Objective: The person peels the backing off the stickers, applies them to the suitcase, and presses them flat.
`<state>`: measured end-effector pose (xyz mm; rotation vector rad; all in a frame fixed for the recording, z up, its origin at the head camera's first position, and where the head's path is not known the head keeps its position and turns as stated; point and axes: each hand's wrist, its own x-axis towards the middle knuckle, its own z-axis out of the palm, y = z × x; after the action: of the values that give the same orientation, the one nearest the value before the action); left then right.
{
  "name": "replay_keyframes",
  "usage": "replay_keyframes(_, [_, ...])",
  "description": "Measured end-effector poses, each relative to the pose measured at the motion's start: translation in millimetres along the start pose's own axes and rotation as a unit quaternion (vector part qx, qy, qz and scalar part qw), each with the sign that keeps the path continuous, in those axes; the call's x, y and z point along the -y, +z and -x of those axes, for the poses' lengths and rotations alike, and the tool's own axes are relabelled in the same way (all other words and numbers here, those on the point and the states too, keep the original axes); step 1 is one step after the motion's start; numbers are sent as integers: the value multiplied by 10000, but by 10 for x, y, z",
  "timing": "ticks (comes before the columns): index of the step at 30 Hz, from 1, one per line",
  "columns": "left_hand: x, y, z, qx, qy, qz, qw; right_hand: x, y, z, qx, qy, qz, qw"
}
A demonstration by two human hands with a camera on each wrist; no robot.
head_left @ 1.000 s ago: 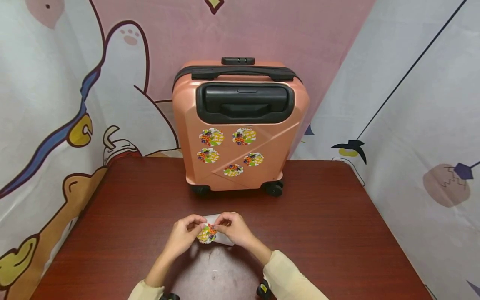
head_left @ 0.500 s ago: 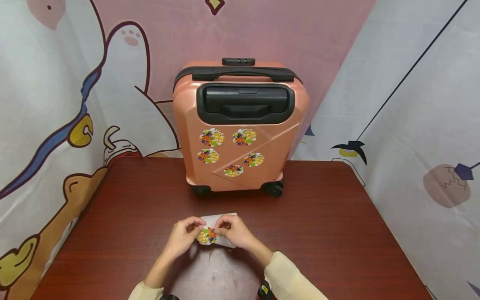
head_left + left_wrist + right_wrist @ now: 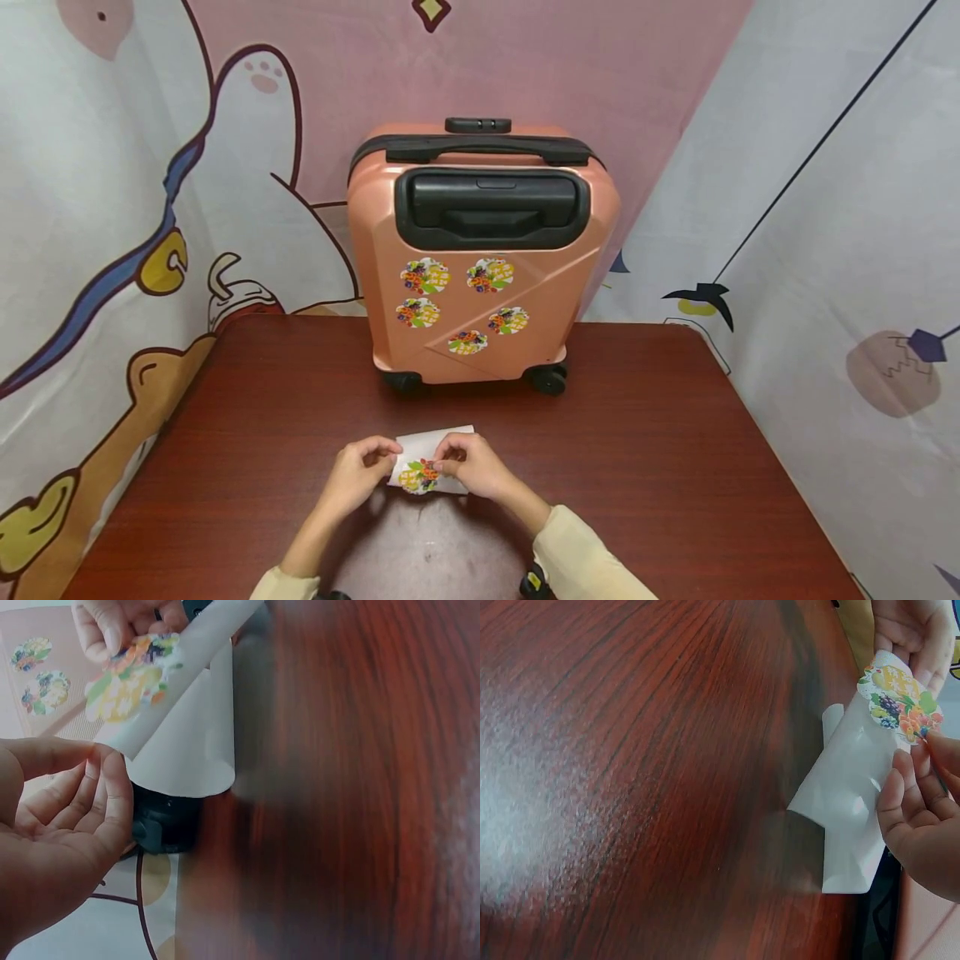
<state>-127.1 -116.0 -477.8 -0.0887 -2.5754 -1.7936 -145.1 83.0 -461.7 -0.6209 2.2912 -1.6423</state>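
Note:
A round fruit-print sticker lies over white backing paper, held just above the table. My left hand pinches the paper's left edge between thumb and index finger, as the left wrist view confirms. With thumb and fingertips, my right hand pinches the sticker's right edge. In the right wrist view the sticker sits at the paper's upper end, and the paper hangs curled and folded below it. How much of the sticker is off the paper cannot be told.
An orange-pink suitcase with black handles stands upright at the table's back, several similar stickers on its face. The reddish-brown wooden table spreads around the hands. Printed cloth hangs behind and at both sides.
My left hand has shifted slightly left, from the sticker's edge to the paper's left edge. More white paper shows around the sticker. The right hand keeps its pinch, moving slightly right.

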Motion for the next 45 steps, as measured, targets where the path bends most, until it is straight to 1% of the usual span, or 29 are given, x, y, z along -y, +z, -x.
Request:
replay_keyframes(3, [46,-43,17,18,-10,-50,10000,120,-45,43,43,-8,-42,10000])
replay_keyframes(8, [129,-100,57,121,-106,-232,9996,149,-97,56,64,-23,-61,10000])
replay_keyframes(12, [187,-136,78,320,-50,-327,9989,124,-122,59,40,-17,-91,9999])
replay_keyframes(16, [222,-164,92,483,180,-451,9977,115,-142,66,27,35,-123,9999])
replay_keyframes(19, [225,-177,104,437,292,-578,9969,116,-158,70,45,9,-92,9999])
replay_keyframes(23, [211,-178,112,339,322,-672,9966,126,-180,72,52,-46,-13,10000])
replay_keyframes(27, [171,-137,101,393,361,-611,9967,144,-197,70,-2,-59,47,10000])
replay_keyframes(33, [93,-1,69,589,542,-309,9963,153,-205,65,-37,-48,-16,10000])
replay_keyframes(36, [81,61,57,644,578,-243,9959,149,-207,66,-54,-50,-21,10000])
replay_keyframes(45, [50,183,7,497,483,-126,9975,104,-225,65,-131,-66,15,9999])
